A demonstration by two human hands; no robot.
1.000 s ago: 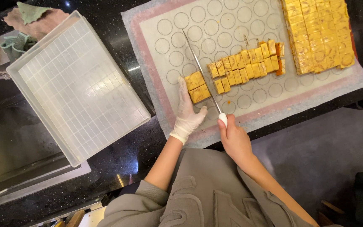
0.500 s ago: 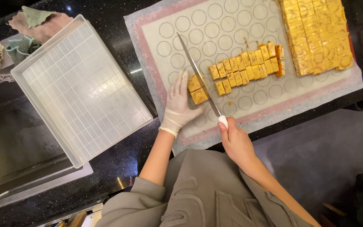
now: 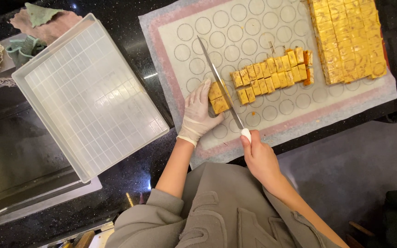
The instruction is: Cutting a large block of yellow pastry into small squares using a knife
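The person's left hand, in a thin white disposable glove, lies nearly flat with the fingers stretched out and close together. Their tips rest against a small cluster of golden-yellow cake squares, steadying it from the left; nothing is gripped. The bare right hand is curled tight around the white handle of a long, narrow steel knife, the fingers fully closed on it. The blade runs diagonally up and away from that fist, passing just to the right of the gloved fingertips and lying along the right edge of the cluster.

All this sits on a pale silicone baking mat printed with rings and edged in pink, spread on a black speckled counter. Just beyond the knife, to the right of the fingers, lies a double row of already cut yellow squares. Farther right, well apart from both hands, rests a large uncut-looking slab of the same golden cake scored into a grid.

Left of the gloved hand, off the mat, stands a large translucent white plastic tray with a gridded bottom; no cake pieces show in it. Beyond its far corner lie crumpled pink and green cloths.
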